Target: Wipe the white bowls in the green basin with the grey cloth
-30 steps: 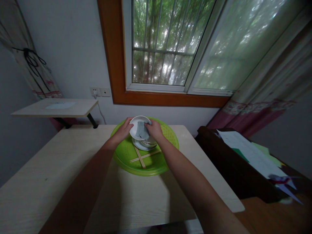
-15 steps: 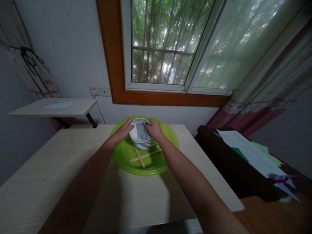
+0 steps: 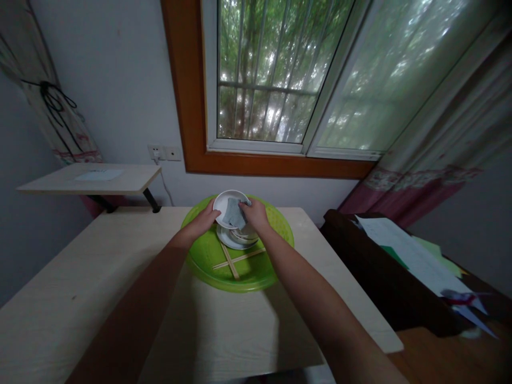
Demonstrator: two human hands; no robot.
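Observation:
My left hand (image 3: pixel 206 217) grips the left edge of a white bowl (image 3: pixel 222 202), its thumb on the rim. The bowl is tilted towards me above a green plastic basin (image 3: pixel 200 266). With fingers closed, my right hand (image 3: pixel 255 213) pinches a grey-blue cloth (image 3: pixel 234 213) that lies against the inside of the bowl. Beneath, a small stack of white dishes (image 3: pixel 240 237) rests in the basin, partly covered by the raised bowl. Two pairs of wooden chopsticks (image 3: pixel 230 260) lie crossed in front of the stack.
The basin stands on a pale wooden table (image 3: pixel 224 330) below a barred window (image 3: pixel 264 96). A raised shelf (image 3: pixel 132 178) is at the table's back left. To the right is a dark piece of furniture (image 3: pixel 360 266) with papers (image 3: pixel 412 250) on it.
The bowl dips slightly towards the stack, then is raised and tilted up again. My right hand shifts the cloth a little within it. Both hands keep their hold.

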